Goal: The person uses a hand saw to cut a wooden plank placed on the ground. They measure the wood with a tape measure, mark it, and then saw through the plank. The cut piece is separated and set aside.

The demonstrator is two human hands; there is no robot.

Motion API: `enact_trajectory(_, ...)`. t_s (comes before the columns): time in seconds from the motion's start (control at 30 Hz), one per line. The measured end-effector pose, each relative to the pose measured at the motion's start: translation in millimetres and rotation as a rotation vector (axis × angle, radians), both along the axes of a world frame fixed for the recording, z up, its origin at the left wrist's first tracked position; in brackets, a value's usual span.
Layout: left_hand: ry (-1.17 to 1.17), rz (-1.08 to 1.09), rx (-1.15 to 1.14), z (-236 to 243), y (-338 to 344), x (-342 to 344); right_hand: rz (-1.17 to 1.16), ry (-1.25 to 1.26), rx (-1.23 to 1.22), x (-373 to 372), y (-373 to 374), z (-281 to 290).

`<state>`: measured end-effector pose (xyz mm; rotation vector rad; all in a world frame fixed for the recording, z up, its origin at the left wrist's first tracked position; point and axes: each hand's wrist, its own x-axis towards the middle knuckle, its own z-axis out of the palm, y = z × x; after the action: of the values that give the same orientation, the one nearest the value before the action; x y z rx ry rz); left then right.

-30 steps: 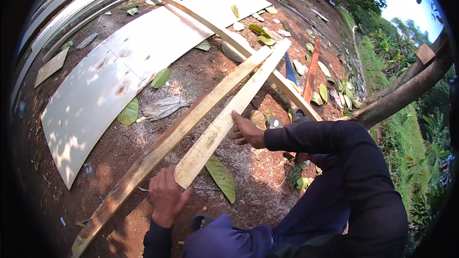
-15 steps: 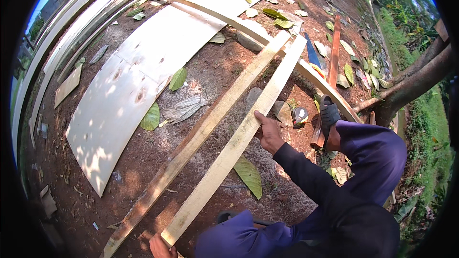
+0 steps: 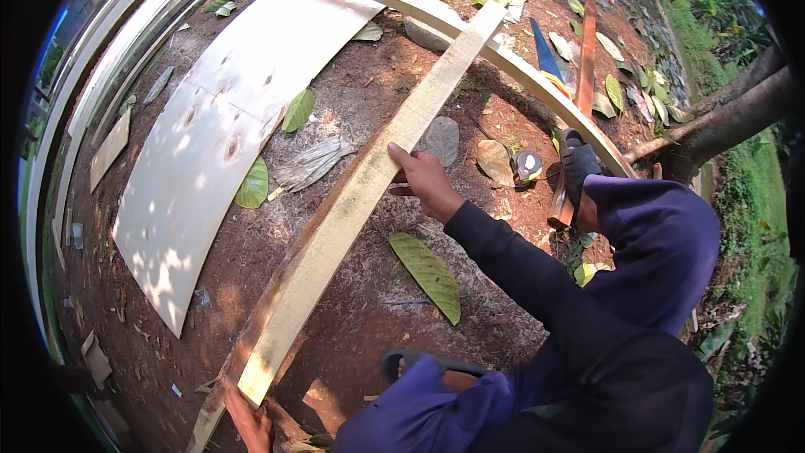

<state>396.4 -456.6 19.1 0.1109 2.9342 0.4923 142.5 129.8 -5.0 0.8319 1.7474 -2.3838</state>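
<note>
A pale wooden plank [image 3: 365,189] lies slanting in front of me, with its far end over a long crosswise batten [image 3: 537,96]. Under it and along its left edge shows a second, browner plank [image 3: 206,421], mostly covered. My right hand [image 3: 426,183] grips the pale plank near its middle, thumb on the top face and fingers at the right edge. At the near end, my left hand [image 3: 250,424] holds the plank's corner; some of its fingers are hidden. A large green leaf [image 3: 428,277] lies on the ground to the right of the plank.
A pale plywood sheet [image 3: 197,147] lies at the left. Long boards [image 3: 101,59] run beyond it. To the right are a tape measure [image 3: 527,166], a blue handsaw [image 3: 545,50], a reddish timber strip [image 3: 587,59] and a tree trunk [image 3: 738,117]. My sandalled foot [image 3: 579,176] stands by the batten.
Both hands have moved the pale plank leftward, closing the gap to the browner plank, which it now largely covers. The view has shifted slightly too.
</note>
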Motion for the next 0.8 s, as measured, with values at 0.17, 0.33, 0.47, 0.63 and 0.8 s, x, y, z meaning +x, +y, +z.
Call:
enact_trajectory(0.17,-0.051,0.027,-0.031,-23,-7,-30,0.238,-0.06,0.351,-4,29,-8)
enact_trajectory(0.33,-0.014,0.032,0.042,-53,-52,-51,0.179,-0.029,0.471,0,61,-5)
enact_trajectory(0.47,0.079,0.089,0.167,-78,-61,-78,0.094,-0.047,0.463,15,93,-17)
enact_trajectory(0.63,-0.052,0.124,-0.019,-49,-37,-98,0.162,-0.036,0.616,6,98,-17)
enact_trajectory(0.8,0.052,-0.102,-0.171,-32,19,-130,0.189,-0.049,0.973,-14,126,-13)
